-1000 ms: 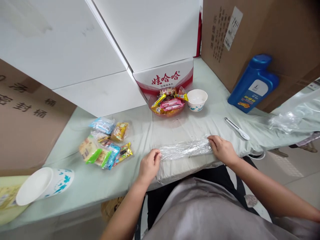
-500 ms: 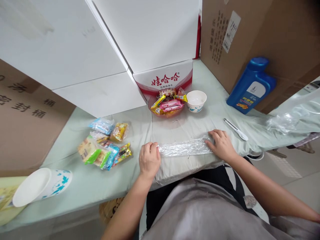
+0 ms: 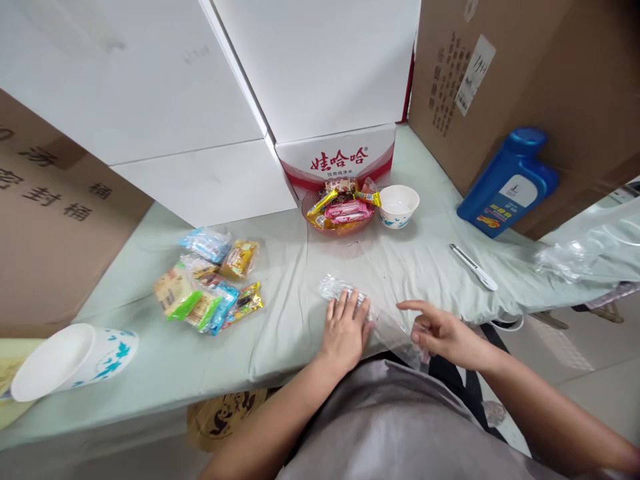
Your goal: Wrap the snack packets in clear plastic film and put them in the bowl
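Note:
A folded strip of clear plastic film (image 3: 393,328) lies slantwise on the cloth-covered table, its lower end by the table's front edge. Pressed flat over its upper part is my left hand (image 3: 345,330), fingers spread. My right hand (image 3: 445,333) is at the lower right of the film, its index finger stretched out to the left. The thumb and the other fingers of that hand are curled together at the film's edge and seem to pinch it.
Wrapped snacks (image 3: 207,287) lie in a pile at left, near a large paper tub (image 3: 107,357). Behind the film stand a bowl (image 3: 337,227) of snacks and a small paper bowl (image 3: 399,208). A utility knife (image 3: 474,268) and blue bottle (image 3: 510,183) are at right, before cardboard boxes (image 3: 463,120).
The film has turned from lying sideways to a slant. My left hand has moved right and flattened onto it. My right hand has come down toward the table's front edge, fingers now curled.

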